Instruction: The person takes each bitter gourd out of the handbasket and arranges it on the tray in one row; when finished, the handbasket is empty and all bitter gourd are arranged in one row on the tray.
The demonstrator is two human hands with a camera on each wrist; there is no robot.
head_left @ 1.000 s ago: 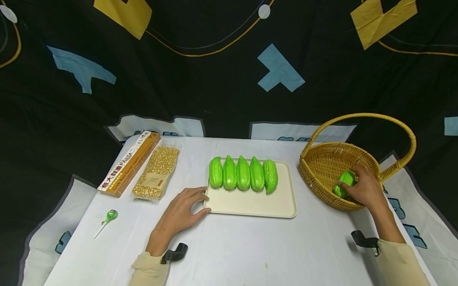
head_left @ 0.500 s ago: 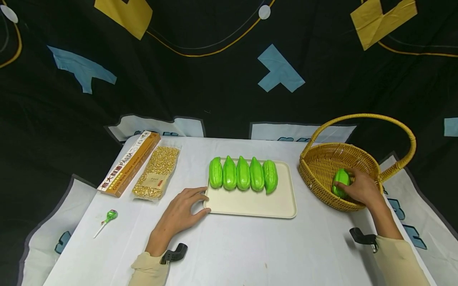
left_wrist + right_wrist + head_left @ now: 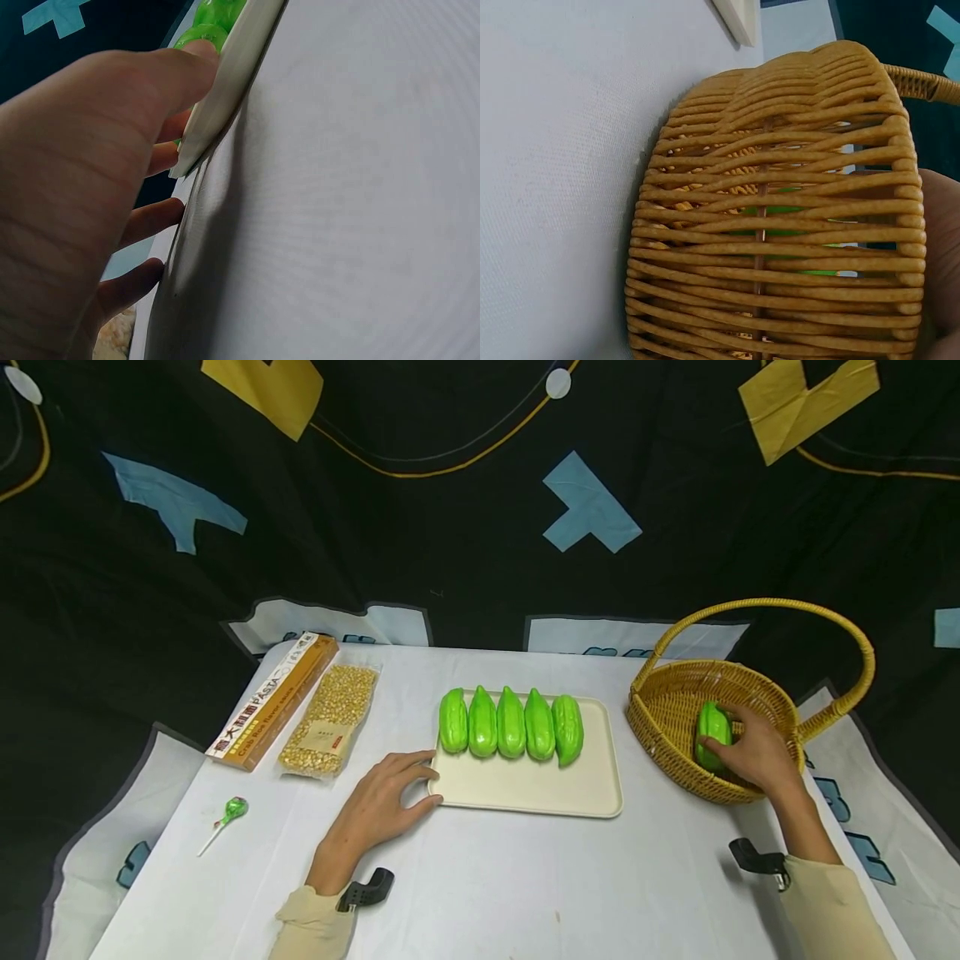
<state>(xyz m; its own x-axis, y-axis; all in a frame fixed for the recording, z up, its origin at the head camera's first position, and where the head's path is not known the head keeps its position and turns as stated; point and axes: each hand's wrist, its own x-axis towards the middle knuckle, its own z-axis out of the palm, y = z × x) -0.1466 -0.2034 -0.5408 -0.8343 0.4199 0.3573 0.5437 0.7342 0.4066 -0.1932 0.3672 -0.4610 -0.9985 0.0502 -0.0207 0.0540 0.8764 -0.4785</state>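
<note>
In the head view, my left hand (image 3: pixel 386 802) rests at the left edge of a cream tray (image 3: pixel 525 795), thumb and fingertips touching the rim. The left wrist view shows the thumb (image 3: pixel 196 71) on the tray's rim (image 3: pixel 232 82). Across the tray lies a row of several glossy, ridged green fruits (image 3: pixel 511 727) with pointed ends. My right hand (image 3: pixel 761 752) reaches inside a wicker basket (image 3: pixel 667 760) and grips one ridged green fruit (image 3: pixel 712 727) between thumb and fingers. In the right wrist view, the basket's wall (image 3: pixel 780 225) hides most of that fruit.
A tall handle (image 3: pixel 765 603) arches over the basket. On the left of the white table (image 3: pixel 480 885) lie a pasta box (image 3: pixel 273 702), a clear bag of yellow kernels (image 3: pixel 330 718) and a green lollipop (image 3: pixel 234 810). A dark cloth (image 3: pixel 420 560) hangs behind.
Inside the basket, my right hand has shifted slightly left with the green fruit, which has turned to point away from me. The left hand and tray have stayed put.
</note>
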